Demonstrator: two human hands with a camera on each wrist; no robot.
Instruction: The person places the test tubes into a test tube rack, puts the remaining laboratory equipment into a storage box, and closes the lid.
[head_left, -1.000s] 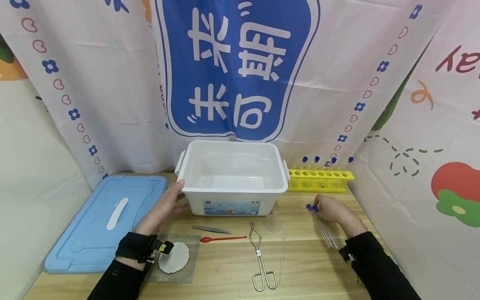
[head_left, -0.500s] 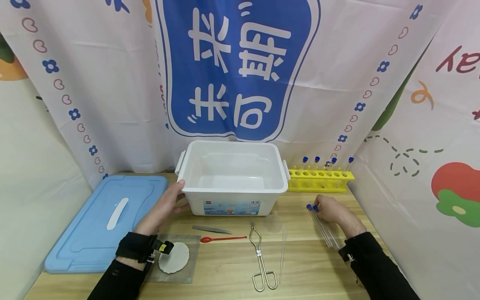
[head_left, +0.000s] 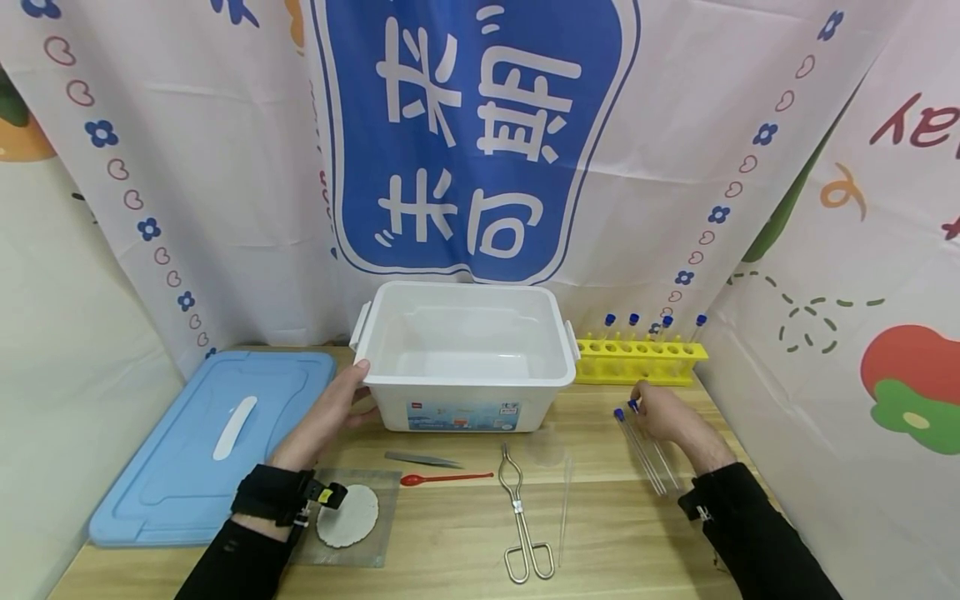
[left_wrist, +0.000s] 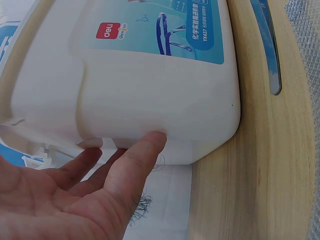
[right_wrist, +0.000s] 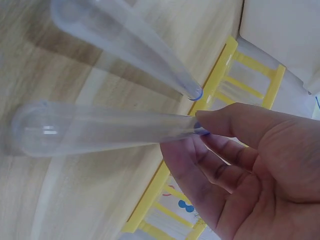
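My right hand (head_left: 671, 421) pinches a clear test tube (right_wrist: 100, 129) at its blue-capped end, between thumb and fingers. Beside it a second blue-capped test tube (right_wrist: 125, 45) lies on the wooden table, apart from the hand. At the left end of a white plastic box (head_left: 393, 407), my left hand (head_left: 326, 412) touches the wall with its fingers extended, not wrapped round it. The box has a blue label and nothing visible inside. Behind the right hand, a yellow rack (head_left: 637, 367) holds several blue-capped tubes upright.
A blue lid (head_left: 172, 450) lies at the left. In front of the box are tweezers (head_left: 423, 459), a red spoon (head_left: 450, 478), crucible tongs (head_left: 517, 504), a thin glass rod (head_left: 565, 512), a clear round dish (head_left: 545, 447) and a wire gauze (head_left: 390, 508) with a white centre.
The right hand has shifted slightly up and right with one test tube, parting it from the tube beside it. The left hand and box have stayed put.
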